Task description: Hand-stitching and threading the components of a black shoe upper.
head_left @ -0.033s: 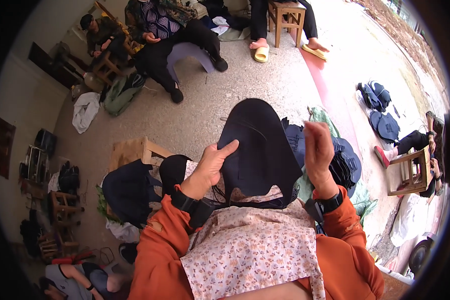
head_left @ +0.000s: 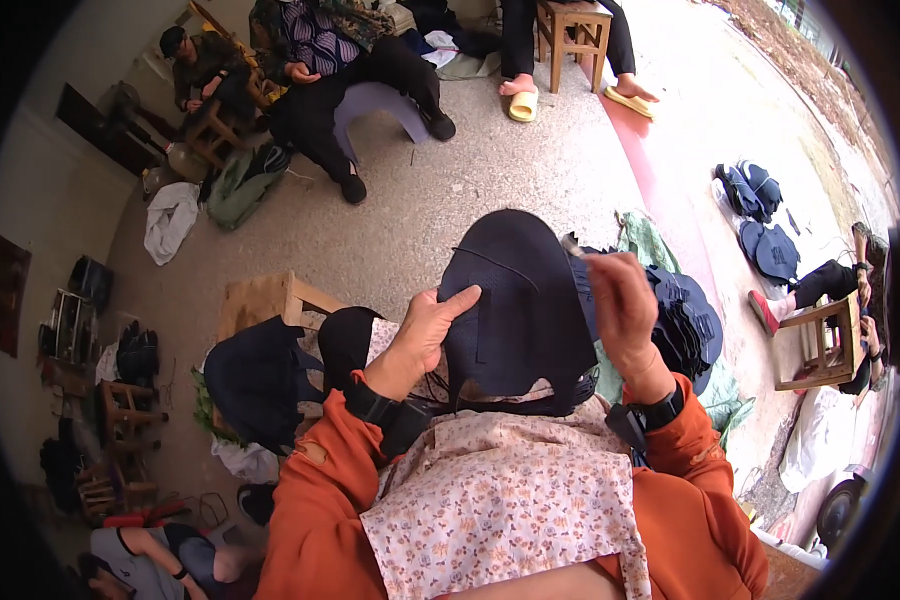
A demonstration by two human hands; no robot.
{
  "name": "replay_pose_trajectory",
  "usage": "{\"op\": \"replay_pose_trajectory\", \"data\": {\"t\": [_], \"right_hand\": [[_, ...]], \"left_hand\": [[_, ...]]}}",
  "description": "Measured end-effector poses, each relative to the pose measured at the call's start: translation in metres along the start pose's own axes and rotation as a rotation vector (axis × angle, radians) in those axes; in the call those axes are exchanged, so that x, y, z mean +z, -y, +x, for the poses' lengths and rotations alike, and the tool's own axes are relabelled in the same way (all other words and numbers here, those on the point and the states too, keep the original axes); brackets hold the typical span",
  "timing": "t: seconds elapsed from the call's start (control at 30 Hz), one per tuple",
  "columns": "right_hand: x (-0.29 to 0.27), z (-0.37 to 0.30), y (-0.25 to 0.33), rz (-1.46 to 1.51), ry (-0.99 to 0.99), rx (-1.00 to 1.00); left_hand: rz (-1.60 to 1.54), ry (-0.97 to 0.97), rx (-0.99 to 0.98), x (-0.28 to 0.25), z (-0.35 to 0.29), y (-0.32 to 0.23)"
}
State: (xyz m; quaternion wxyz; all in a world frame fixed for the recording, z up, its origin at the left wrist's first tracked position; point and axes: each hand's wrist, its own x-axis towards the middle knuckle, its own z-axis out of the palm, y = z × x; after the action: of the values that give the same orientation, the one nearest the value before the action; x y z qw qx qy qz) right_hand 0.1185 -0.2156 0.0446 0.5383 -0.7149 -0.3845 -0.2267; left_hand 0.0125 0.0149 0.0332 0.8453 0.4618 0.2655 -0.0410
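Note:
My left hand (head_left: pixel 425 332) grips the left edge of a dark navy fabric shoe upper (head_left: pixel 515 325), thumb on top. The piece has a rounded far end and is held over my lap. A dark thread (head_left: pixel 500 262) arcs across its upper part. Beside its right edge, my right hand (head_left: pixel 628 305) is raised with bent fingers pressed together. A small pale tip (head_left: pixel 573 247) shows just past those fingertips; I cannot make out its kind. Behind and below this hand lies a stack of similar navy uppers (head_left: pixel 685 320).
A wooden stool (head_left: pixel 260 300) stands left, with navy pieces (head_left: pixel 255 385) near it. Green sacking (head_left: pixel 645 240) lies under the right stack. More navy bundles (head_left: pixel 767 250) lie far right. Other people sit around, one wearing yellow slippers (head_left: pixel 522 107). A floral apron (head_left: pixel 500 500) covers my lap.
My right hand has moved slightly down and left, its fingers bending toward the upper. The upper's rounded end has dropped a little, and the thread across it now arcs more plainly.

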Motion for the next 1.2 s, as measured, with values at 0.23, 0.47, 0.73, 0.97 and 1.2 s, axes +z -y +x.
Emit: {"op": "replay_pose_trajectory", "data": {"t": [0.23,0.47,0.73,0.97,1.2], "right_hand": [[0.020,-0.030,-0.006,-0.156,0.579,-0.003],[0.016,-0.027,-0.014,-0.142,0.643,-0.067],[0.026,-0.029,-0.022,-0.105,0.673,-0.027],[0.019,-0.026,-0.016,-0.145,0.702,-0.086],[0.046,-0.031,-0.004,-0.059,0.619,0.051]], "left_hand": [[0.201,0.029,0.058,-0.009,-0.004,0.020],[0.139,0.055,0.010,-0.015,0.001,0.025],[0.133,0.043,0.014,-0.015,0.005,0.031],[0.227,0.083,0.022,-0.017,0.006,0.025],[0.320,0.120,0.034,-0.008,0.007,0.026]]}}
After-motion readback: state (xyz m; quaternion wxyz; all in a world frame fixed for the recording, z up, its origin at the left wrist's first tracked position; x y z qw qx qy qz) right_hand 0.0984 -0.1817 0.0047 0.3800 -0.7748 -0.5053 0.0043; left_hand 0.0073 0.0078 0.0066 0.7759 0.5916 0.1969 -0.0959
